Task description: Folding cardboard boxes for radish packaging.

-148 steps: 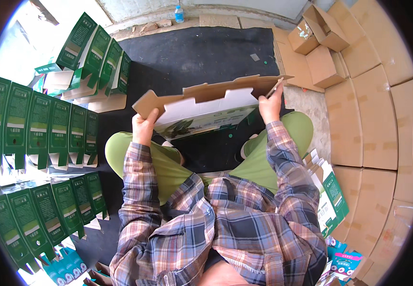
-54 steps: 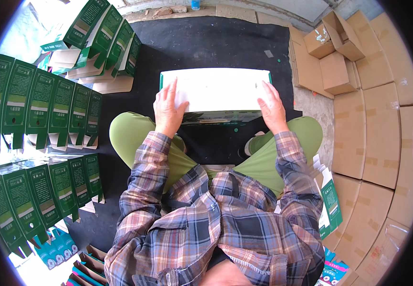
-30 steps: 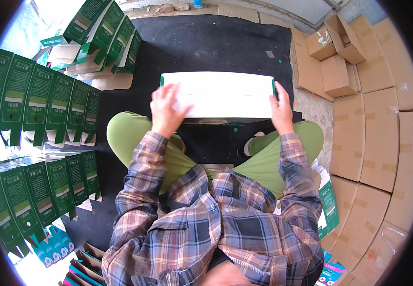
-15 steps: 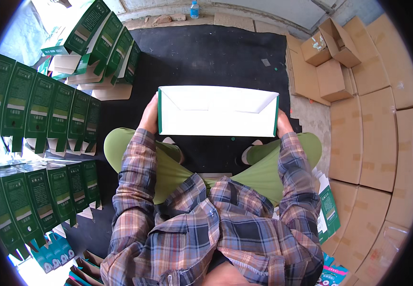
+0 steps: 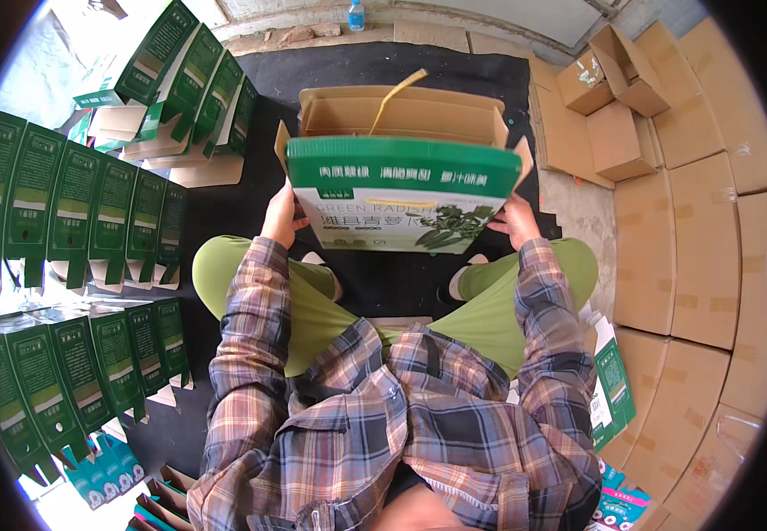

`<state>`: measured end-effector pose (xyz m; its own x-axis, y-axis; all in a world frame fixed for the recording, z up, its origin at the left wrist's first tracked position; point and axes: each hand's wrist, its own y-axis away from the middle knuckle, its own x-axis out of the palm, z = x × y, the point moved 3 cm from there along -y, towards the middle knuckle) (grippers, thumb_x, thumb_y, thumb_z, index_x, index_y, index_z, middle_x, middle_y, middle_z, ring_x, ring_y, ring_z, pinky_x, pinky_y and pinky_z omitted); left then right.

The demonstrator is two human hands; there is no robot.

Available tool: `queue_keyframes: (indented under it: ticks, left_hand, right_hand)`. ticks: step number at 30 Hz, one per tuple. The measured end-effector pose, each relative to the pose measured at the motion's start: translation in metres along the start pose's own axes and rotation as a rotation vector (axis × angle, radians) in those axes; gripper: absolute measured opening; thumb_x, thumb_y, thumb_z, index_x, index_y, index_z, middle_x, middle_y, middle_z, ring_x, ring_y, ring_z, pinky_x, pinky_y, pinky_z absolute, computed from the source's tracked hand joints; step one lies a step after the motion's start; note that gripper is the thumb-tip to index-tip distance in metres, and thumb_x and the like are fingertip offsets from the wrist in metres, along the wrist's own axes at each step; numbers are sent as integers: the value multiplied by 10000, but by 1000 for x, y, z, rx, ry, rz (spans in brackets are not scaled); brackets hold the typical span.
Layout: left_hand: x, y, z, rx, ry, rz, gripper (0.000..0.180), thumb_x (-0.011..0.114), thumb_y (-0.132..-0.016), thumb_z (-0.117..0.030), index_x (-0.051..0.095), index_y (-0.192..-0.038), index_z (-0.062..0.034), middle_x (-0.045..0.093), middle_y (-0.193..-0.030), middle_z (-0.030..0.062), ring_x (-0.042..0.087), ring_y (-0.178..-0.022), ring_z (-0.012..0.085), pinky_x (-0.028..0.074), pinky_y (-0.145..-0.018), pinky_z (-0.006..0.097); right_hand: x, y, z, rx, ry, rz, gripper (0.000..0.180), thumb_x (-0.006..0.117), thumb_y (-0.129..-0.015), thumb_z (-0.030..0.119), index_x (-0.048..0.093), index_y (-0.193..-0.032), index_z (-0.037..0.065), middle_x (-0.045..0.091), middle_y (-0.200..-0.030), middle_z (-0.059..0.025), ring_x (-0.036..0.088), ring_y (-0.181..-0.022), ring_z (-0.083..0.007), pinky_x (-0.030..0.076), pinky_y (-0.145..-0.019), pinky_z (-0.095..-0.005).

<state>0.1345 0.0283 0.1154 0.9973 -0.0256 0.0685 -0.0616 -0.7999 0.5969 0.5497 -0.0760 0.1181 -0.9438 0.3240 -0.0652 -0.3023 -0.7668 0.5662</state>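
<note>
Between my hands is a green and white cardboard gift box (image 5: 383, 177), its printed front tilted up toward me. Its top flaps stand apart, baring brown cardboard inside. A yellow cord handle (image 5: 394, 99) sticks up at the far side, and another short cord lies across the front panel. My left hand (image 5: 283, 219) grips the box's lower left edge, fingers curled onto the front. At the lower right edge my right hand (image 5: 516, 219) holds it the same way. The underside of the box is hidden.
Rows of green boxes (image 5: 74, 212) stand at left, with more leaning boxes (image 5: 193, 80) beyond them. Brown cartons (image 5: 702, 257) are stacked along the right. A black mat (image 5: 348, 75) covers the floor. A blue bottle (image 5: 356, 16) stands at the far edge.
The box has turned over: its plain white bottom faced me before, and now its printed front and parted top flaps show. Both hands have shifted to its lower edges.
</note>
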Motion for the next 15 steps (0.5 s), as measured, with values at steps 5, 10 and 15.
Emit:
queue_keyframes:
  ticks: [5, 10, 15]
  left_hand:
    - [-10, -8, 13, -39, -56, -5, 366, 476, -875, -425, 569, -1104, -156, 583, -1045, 14, 536, -928, 174, 442, -768, 394]
    - [-14, -12, 22, -127, -21, 7, 488, 507, -847, -523, 560, -1136, -133, 598, -1032, 28, 533, -946, 209, 438, -800, 444]
    - [1, 14, 0, -54, -76, -73, 724, 447, -807, -700, 517, -1239, -124, 564, -1112, 79, 518, -1026, 242, 466, -785, 465]
  right_hand:
    - [-2, -15, -19, 53, 55, 35, 287, 452, -927, 255, 539, -1167, 123, 617, -1047, -55, 597, -934, -197, 499, -763, -392]
    - [0, -5, -17, 144, 260, 71, 355, 475, -912, 287, 505, -1211, 98, 612, -1105, -88, 630, -938, -259, 527, -685, -400]
    - [2, 14, 5, 158, 266, -63, 498, 411, -909, 504, 532, -1188, 109, 628, -1058, -70, 654, -718, -193, 497, -567, -306]
